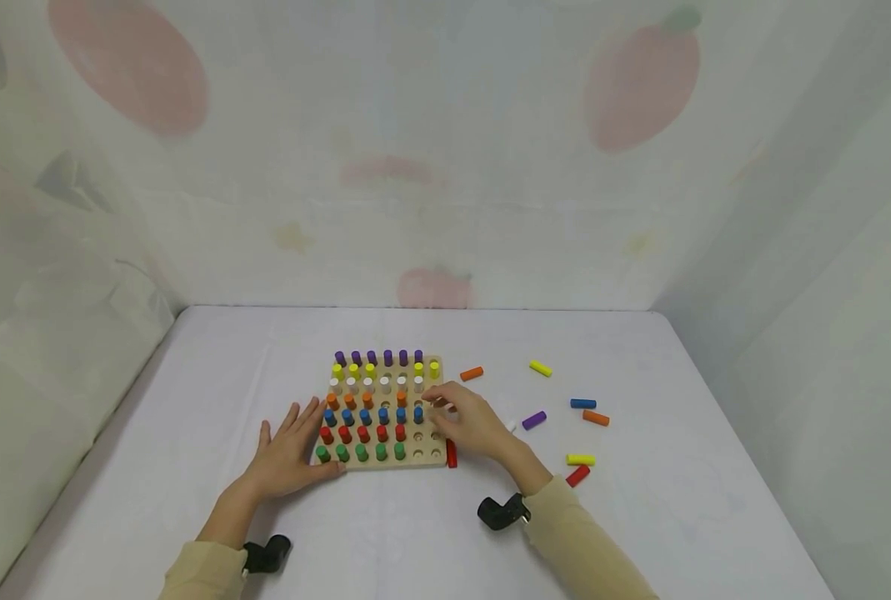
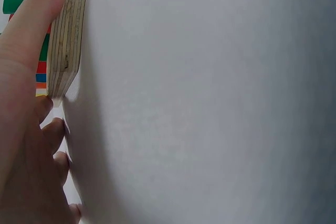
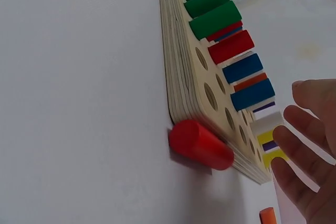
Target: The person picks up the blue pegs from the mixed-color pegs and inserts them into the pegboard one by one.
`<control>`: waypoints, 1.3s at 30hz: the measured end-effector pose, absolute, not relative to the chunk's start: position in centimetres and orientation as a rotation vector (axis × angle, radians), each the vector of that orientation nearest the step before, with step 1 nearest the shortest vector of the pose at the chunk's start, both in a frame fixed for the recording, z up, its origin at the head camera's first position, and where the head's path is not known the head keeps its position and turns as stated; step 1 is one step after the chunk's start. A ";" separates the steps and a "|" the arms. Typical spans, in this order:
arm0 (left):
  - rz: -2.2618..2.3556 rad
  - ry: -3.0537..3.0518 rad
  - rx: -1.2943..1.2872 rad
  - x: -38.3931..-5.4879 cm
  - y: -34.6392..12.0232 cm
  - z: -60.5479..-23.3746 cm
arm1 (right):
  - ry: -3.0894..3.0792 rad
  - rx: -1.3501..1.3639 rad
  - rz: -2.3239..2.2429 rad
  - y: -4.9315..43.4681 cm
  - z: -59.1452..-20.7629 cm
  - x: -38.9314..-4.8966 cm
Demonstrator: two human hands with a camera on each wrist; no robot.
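Observation:
A wooden pegboard [image 1: 427, 445] lies on the table with rows of coloured pegs: purple at the back, then yellow, white, orange, blue, red and green. Several holes at its right side are bare. My left hand [image 1: 287, 458] rests at the board's left front corner, thumb on the front edge [image 2: 65, 40] and the other fingers along the left side. Over the right part of the board hovers my right hand [image 1: 471, 417], thumb and fingers apart, with no peg seen between them. Near it stand a blue peg [image 3: 253, 94] and a white peg [image 3: 268, 123].
A loose red peg [image 3: 199, 144] lies against the board's right edge. Further right are scattered orange [image 1: 471, 373], yellow [image 1: 540, 368], purple [image 1: 534, 420], blue [image 1: 583, 403] and red [image 1: 578, 476] pegs. A white peg [image 1: 511, 427] is partly hidden by the right hand.

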State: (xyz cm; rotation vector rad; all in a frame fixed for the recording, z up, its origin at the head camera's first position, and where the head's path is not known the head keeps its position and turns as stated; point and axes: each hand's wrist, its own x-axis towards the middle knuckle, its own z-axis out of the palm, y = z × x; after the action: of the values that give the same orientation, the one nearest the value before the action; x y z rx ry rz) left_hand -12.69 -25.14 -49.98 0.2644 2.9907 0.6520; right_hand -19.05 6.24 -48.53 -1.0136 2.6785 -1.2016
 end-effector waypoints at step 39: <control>0.668 2.961 0.253 -12.7 -25.2 -50.1 | 2.998 -0.919 -1.126 18.9 -47.0 -20.6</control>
State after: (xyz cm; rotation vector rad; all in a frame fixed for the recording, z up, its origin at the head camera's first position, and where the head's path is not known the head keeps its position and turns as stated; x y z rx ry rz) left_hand -12.67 -25.21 -50.06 0.2527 2.9610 0.6675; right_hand -20.60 18.86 -47.02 -0.9188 2.9978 -1.1259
